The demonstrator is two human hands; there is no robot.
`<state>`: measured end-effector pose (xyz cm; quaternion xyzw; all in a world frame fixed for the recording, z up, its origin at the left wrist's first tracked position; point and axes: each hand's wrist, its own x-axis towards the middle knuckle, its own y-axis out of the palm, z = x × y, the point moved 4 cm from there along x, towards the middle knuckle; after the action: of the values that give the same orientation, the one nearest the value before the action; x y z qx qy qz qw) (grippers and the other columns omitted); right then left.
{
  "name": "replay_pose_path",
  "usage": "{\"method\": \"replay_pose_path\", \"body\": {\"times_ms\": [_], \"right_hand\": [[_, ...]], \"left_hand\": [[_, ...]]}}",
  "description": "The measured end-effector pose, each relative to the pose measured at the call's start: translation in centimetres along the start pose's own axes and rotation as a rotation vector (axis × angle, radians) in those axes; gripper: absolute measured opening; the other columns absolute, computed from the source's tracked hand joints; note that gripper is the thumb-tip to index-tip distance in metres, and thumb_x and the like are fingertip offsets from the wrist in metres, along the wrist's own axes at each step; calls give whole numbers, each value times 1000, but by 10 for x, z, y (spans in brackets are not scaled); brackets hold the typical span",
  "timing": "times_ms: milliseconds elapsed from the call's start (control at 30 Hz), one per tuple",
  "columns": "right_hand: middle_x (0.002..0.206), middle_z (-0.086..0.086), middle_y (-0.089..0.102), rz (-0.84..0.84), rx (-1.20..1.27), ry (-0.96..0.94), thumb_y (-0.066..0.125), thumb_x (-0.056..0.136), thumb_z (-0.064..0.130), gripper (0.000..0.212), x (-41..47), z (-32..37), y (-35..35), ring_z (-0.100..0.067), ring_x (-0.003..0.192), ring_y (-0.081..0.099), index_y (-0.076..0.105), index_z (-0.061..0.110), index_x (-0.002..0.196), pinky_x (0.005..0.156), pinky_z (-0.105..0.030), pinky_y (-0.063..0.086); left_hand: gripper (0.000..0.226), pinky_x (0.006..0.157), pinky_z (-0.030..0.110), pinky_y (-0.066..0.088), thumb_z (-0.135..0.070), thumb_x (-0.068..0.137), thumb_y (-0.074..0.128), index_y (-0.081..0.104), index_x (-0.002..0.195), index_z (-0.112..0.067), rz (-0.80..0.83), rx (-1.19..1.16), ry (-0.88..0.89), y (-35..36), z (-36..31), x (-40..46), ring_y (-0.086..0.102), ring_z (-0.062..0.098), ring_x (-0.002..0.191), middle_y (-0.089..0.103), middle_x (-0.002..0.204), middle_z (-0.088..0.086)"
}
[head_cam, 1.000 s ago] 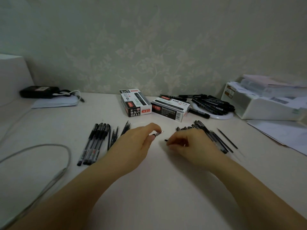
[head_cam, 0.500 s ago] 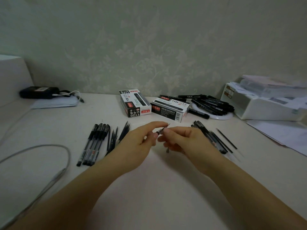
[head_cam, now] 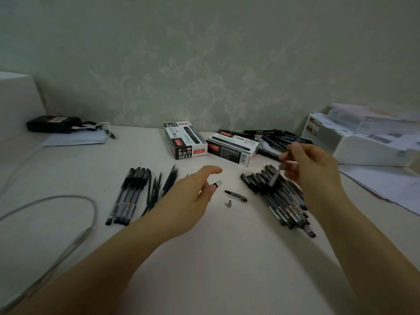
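My left hand [head_cam: 188, 195] hovers over the middle of the white table [head_cam: 216, 258] and pinches a small clear pen piece [head_cam: 217, 183] at its fingertips, with the thumb stretched out above it. My right hand [head_cam: 312, 169] is raised over the right pile of black pens [head_cam: 281, 203]. It holds a blurred pen barrel [head_cam: 275, 176] that slants down to the left. Between the hands a short black pen part [head_cam: 236, 195] and a tiny cone tip [head_cam: 228, 203] lie on the table.
A row of capped pens [head_cam: 128, 196] and loose refills [head_cam: 158, 189] lie to the left. Two pen boxes [head_cam: 185, 142] [head_cam: 231, 149] and a heap of black markers [head_cam: 276, 136] sit at the back. White bin [head_cam: 363, 146] and papers [head_cam: 386, 185] right; grey cable [head_cam: 56, 221] left.
The hands were together at the table's middle and have parted. My right hand rose up and to the right with the pen barrel. A short black part now lies on the table.
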<state>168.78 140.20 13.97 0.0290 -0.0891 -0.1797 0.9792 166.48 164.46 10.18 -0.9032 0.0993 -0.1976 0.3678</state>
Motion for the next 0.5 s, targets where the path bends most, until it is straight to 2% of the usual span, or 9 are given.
{"method": "replay_pose_path", "body": {"times_ms": [100, 200, 367, 500], "right_hand": [[69, 4, 70, -40, -556, -207, 62, 96, 28, 13, 11, -1, -17, -11, 62, 66, 71, 22, 89, 61, -23, 51], [70, 6, 67, -45, -886, -296, 67, 93, 26, 13, 16, -12, -24, -9, 65, 61, 74, 17, 87, 59, -19, 41], [78, -9, 71, -37, -1173, -256, 68, 91, 26, 17, 22, -25, -28, -24, 71, 64, 77, 12, 91, 72, -36, 55], [81, -9, 71, -12, -1246, -209, 66, 92, 27, 18, 24, -31, -29, -25, 72, 64, 76, 13, 91, 70, -35, 54]], "left_hand": [[34, 61, 12, 35, -32, 101, 37, 40, 133, -43, -12, 18, -9, 0, 2, 0, 50, -4, 76, 54, 86, -14], [33, 62, 12, 35, -33, 101, 37, 42, 132, -43, -16, 32, -12, 0, 2, 0, 51, -3, 79, 54, 86, -15], [32, 61, 12, 36, -33, 101, 37, 44, 131, -42, -17, 42, -2, 1, 1, 0, 53, 0, 75, 55, 87, -14], [31, 61, 11, 37, -33, 101, 37, 44, 131, -42, -32, 58, 6, 0, 1, 0, 52, -1, 75, 55, 86, -15]]}}
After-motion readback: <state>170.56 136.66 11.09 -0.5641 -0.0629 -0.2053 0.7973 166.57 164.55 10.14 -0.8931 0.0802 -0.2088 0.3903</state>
